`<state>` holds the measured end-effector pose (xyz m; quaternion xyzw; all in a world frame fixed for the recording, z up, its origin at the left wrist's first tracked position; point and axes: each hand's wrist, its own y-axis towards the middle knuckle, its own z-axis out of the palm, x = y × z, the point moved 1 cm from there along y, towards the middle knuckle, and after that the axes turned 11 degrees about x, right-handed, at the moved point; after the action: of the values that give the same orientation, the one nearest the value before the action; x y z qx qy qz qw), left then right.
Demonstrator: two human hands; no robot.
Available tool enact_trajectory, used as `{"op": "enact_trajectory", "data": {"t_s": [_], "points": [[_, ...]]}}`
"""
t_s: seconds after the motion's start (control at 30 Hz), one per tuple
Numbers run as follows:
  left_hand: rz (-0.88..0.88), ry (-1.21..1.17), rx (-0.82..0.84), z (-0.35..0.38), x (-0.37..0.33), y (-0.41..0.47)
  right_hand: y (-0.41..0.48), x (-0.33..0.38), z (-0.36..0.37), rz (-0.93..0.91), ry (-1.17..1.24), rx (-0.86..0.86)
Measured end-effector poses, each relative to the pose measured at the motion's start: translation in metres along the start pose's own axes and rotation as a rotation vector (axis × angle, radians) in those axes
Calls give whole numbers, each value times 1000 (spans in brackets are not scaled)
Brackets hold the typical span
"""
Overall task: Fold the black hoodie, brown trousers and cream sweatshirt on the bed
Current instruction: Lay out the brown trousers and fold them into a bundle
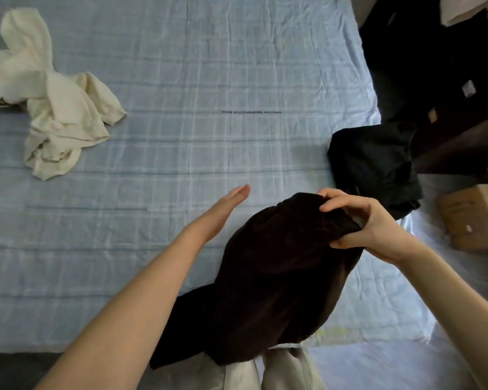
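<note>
One grip: my right hand (369,223) clutches brown trousers (279,277).
Axis: they hang toward 7 o'clock.
Left hand (220,215): flat, empty, 9 o'clock.

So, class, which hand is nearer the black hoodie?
Right. The right hand, gripping the brown trousers, is just beside the black hoodie; the open left hand is farther off, beyond the trousers.

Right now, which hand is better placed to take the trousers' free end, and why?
Left: the left hand is open and free beside the brown trousers; the right hand grips them.
</note>
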<state>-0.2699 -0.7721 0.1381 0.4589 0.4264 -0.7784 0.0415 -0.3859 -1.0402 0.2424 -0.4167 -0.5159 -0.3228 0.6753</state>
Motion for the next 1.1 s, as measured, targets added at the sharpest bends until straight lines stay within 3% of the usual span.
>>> {"op": "enact_trajectory", "data": {"t_s": [0.17,0.23,0.3,0.53,0.67,0.77,0.93,1.1], "points": [[-207,-81,341,37,9,40,-15,-3,-7,-35,79,58],[-227,-136,394,49,11,44,-19,-9,-12,-28,104,42],[-205,-48,386,57,12,41,-22,-16,-17,-12,115,-24],[-177,86,95,59,22,32,-25,-43,-21,68,-80,-320],[-21,-229,-293,55,26,16,-22,-46,-12,25,-90,-378],[148,-341,-430,49,23,-9,-25,-42,-6,-20,-69,-406],[384,-176,-589,50,-20,-67,-36,-2,-4,-72,115,-288],[578,-43,-690,59,-76,-127,-33,64,3,-189,-40,-388]]}}
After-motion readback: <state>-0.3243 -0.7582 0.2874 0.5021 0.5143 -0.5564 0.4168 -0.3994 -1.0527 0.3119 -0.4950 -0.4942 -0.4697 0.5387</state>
